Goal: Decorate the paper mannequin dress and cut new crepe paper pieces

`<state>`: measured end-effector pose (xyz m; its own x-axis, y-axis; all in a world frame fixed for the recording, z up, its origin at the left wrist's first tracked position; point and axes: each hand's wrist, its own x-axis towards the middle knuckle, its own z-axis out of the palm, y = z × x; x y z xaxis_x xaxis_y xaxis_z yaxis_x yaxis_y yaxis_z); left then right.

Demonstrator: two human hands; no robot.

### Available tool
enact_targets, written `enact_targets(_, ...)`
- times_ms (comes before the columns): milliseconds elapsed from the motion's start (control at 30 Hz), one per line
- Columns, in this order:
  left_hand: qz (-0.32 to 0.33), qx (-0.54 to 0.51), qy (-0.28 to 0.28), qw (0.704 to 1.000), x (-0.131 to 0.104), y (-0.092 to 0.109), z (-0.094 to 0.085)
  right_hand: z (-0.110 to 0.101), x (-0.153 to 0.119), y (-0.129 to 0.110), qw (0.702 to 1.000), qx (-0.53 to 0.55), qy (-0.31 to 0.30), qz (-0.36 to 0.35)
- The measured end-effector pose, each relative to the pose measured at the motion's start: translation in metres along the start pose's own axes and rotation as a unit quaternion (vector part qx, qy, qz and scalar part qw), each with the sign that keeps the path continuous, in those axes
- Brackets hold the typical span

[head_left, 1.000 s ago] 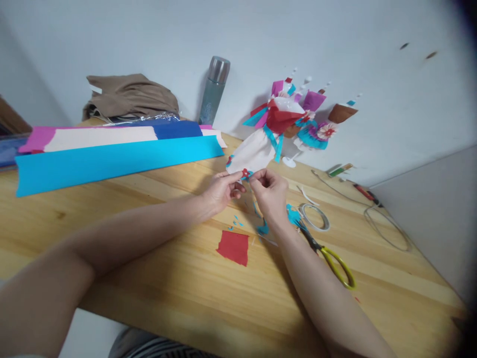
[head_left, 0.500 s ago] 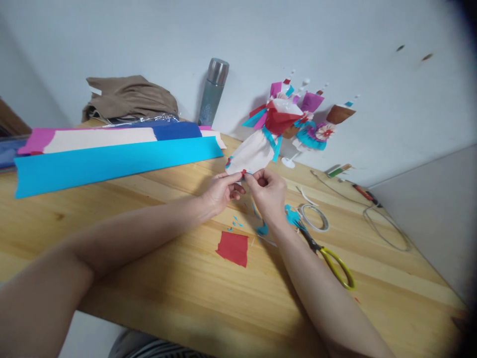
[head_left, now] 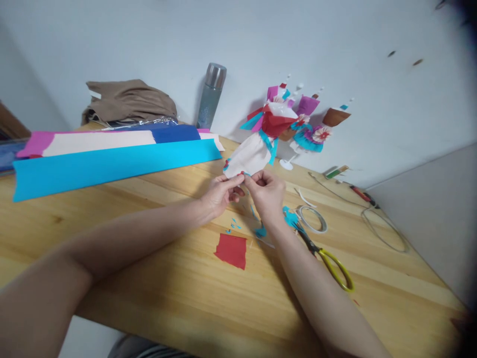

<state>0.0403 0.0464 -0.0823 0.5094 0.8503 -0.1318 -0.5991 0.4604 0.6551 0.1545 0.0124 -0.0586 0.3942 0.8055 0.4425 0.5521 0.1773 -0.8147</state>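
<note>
A doll-like paper figure [head_left: 249,151] has a long white crepe-paper skirt, a turquoise sash and a red top. It tilts away from me, with red and turquoise trim along the skirt's lower edge. My left hand [head_left: 221,193] is closed on that edge, its thumb on top and the other fingers curled below. Close beside it, my right hand [head_left: 266,191] pinches the same hem at a small red bow-like piece. The fingertips cover most of this piece. Below the hands, a red paper square [head_left: 231,251] lies on the table.
Yellow-handled scissors [head_left: 333,263] rest right of my right forearm, near turquoise scraps [head_left: 290,217] and a tape roll [head_left: 312,220]. Turquoise crepe paper [head_left: 115,169] lies left, before a thermos [head_left: 211,97] and brown cloth [head_left: 130,102]. Paper decorations [head_left: 309,132] stand against the wall; a cable [head_left: 383,233] lies right.
The view has shifted slightly. My right fingertips have pressed closer over the red piece, so less of it shows. Both hands keep hold of the skirt's hem.
</note>
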Motion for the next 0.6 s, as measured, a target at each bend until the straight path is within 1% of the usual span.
enact_targets(167, 0.010, -0.002, -0.010, 1.000, 0.0020, -0.0006, 0.0007, -0.0008, 0.0017, 0.0065, 0.999, 0.038, -0.029, 0.003)
enact_targets(300, 0.009, 0.003, 0.000, 1.000, 0.0015, 0.0018, 0.0034, -0.0023, 0.0038, 0.0096, 0.998, 0.055, -0.042, -0.008)
enact_targets(500, 0.013, 0.010, 0.006, 1.000, 0.0003, 0.0025, 0.0057, -0.0027, 0.0040, 0.0070, 0.997, 0.064, -0.042, 0.005)
enact_targets(600, 0.021, 0.007, 0.006, 1.000, 0.0011, 0.0007, 0.0049, -0.0027, 0.0018, 0.0037, 0.998, 0.060, -0.027, 0.001)
